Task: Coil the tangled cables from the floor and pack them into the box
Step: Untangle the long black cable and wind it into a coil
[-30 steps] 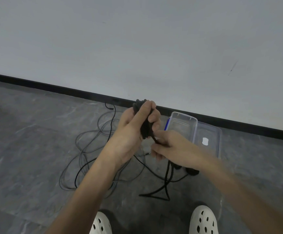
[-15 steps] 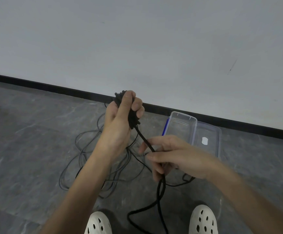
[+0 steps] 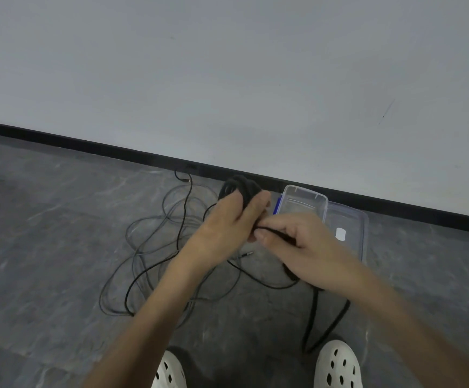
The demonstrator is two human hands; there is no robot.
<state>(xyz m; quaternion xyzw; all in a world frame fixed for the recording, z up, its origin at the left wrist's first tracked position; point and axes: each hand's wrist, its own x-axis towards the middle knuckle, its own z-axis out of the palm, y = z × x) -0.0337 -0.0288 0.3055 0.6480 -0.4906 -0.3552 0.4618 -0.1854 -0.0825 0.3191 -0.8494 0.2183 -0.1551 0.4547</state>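
Where grey floor (image 3: pixel 45 247) meets wall, tangled cables (image 3: pixel 155 247) sprawl at left, loose, none in box. Left hand (image 3: pixel 225 228) raised over them, fingers (image 3: pixel 255 204) clenched round black coil (image 3: pixel 240 184), loops showing above knuckles. Right hand (image 3: pixel 300 245) touching left, thumb and forefinger pinching strand leading into coil. Slack cable (image 3: pixel 337 320) drops below right wrist, loops on floor by right shoe (image 3: pixel 337 365). Clear box (image 3: pixel 304 189) open beside baseboard, behind right hand.

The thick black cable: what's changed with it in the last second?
The right hand, pinching the thick black cable, rose back to the left hand, bringing another loop to the coil it grips. The clear plastic box and thin grey floor cables stayed put.
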